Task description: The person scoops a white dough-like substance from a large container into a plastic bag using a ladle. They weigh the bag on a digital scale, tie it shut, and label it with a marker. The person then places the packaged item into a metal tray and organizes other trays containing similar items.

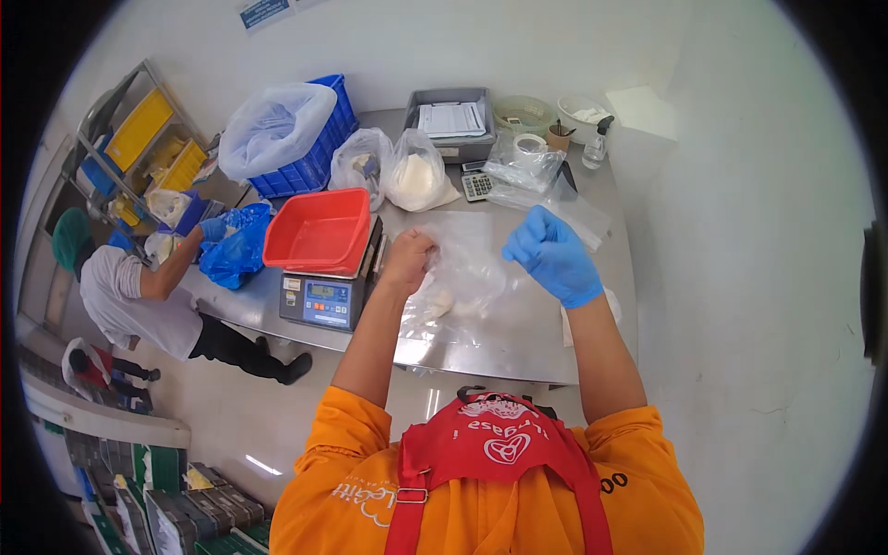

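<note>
My bare left hand (407,262) is closed on the edge of a clear plastic bag (467,277) lying over the steel table. A pale clump shows in the bag's lower part. My right hand (552,257), in a blue glove, is raised on the bag's other side with its fingers curled together. Whether it pinches the film or something small, I cannot make out. Left of my left hand stands a weighing scale (319,298) with a red plastic tub (317,231) on its top.
Behind my hands are tied bags of pale material (414,178), a calculator (477,187), a tape roll (530,143), a grey crate with papers (450,120) and a spray bottle (597,143). A lined blue crate (305,166) stands back left. A co-worker (139,296) handles a blue bag (236,250).
</note>
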`<action>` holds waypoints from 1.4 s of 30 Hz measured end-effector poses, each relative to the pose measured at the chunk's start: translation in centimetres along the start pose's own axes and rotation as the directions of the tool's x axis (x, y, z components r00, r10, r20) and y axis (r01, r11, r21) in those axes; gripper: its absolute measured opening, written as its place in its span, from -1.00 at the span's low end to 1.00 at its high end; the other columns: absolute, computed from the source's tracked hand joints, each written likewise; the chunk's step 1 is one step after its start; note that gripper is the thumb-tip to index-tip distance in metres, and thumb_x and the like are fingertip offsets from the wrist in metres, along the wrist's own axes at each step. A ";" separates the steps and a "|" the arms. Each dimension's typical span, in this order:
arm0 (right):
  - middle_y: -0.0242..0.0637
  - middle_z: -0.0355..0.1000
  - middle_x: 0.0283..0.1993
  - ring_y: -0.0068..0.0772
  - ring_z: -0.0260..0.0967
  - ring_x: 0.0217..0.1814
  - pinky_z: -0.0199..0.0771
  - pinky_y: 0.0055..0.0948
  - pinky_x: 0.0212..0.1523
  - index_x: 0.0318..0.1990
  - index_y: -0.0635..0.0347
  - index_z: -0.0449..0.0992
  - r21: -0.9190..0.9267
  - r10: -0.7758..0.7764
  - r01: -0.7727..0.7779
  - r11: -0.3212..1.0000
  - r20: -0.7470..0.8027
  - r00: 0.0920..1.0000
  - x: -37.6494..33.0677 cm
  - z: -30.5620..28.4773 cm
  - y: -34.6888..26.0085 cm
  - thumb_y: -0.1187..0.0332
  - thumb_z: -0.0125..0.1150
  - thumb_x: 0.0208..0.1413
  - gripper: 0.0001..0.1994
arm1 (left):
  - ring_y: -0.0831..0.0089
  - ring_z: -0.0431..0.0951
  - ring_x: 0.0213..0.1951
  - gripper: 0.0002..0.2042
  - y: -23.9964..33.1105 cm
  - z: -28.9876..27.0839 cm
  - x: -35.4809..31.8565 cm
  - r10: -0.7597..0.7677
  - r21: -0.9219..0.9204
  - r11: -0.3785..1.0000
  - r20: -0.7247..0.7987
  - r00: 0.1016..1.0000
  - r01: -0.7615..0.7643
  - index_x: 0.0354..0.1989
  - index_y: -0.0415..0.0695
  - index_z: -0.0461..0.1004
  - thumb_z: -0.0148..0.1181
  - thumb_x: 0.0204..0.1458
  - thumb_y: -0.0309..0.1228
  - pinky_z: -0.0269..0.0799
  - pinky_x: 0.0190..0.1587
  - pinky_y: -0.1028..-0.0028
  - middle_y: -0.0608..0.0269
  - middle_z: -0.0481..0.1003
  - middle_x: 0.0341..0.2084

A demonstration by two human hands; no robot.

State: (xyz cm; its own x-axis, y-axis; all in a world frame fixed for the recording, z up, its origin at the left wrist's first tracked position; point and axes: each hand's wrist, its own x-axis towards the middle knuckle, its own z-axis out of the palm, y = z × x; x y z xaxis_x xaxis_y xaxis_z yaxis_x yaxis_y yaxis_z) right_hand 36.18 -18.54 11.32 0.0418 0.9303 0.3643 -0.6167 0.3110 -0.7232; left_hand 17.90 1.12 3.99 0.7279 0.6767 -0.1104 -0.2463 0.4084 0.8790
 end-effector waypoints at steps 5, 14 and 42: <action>-0.42 0.36 -0.32 -0.56 0.31 -0.21 0.36 -0.50 -0.11 -0.16 0.16 0.43 -0.697 -0.129 -0.155 0.700 -0.338 0.932 0.2 2.7 0.5 0.49 0.31 -0.07 -0.72 | 0.55 0.45 -0.44 -0.90 -0.5 -0.9 -0.8 -0.098 -0.202 0.971 0.160 0.982 0.130 -0.28 -0.13 0.46 0.09 0.04 -0.55 0.37 -0.39 0.57 0.35 0.48 -0.44; -0.42 0.38 -0.48 -0.60 0.33 -0.45 0.40 -0.49 -0.38 -0.29 0.25 0.52 -0.879 -0.499 -0.311 0.363 -0.464 0.732 -1.3 -2.9 4.4 0.39 0.28 0.06 -0.86 | 0.52 0.48 -0.42 -0.73 4.5 5.5 -5.8 0.117 0.243 0.952 0.272 0.955 -0.186 -0.12 -0.16 0.44 0.22 -0.04 -0.57 0.39 -0.38 0.51 0.30 0.46 -0.44; -0.07 0.31 0.28 0.16 0.09 0.40 -0.11 0.14 0.37 -0.25 0.21 0.47 -0.757 -0.236 0.194 -0.623 0.419 0.877 2.1 8.9 -1.0 0.35 0.21 0.02 -0.83 | 0.53 0.55 -0.57 -0.78 9.1 8.0 -12.4 0.265 0.434 0.767 0.458 0.848 -0.474 -0.27 -0.23 0.51 0.31 -0.01 -0.37 0.45 -0.51 0.51 0.31 0.49 -0.54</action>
State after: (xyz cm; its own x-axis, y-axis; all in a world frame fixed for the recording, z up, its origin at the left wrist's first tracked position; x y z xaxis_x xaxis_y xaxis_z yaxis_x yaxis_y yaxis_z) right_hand 29.88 -18.61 18.07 -0.1473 0.6605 0.7362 0.9879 0.1343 0.0771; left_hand 11.76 -8.48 17.12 0.8456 0.4015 0.3519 -0.2562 -0.2731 0.9273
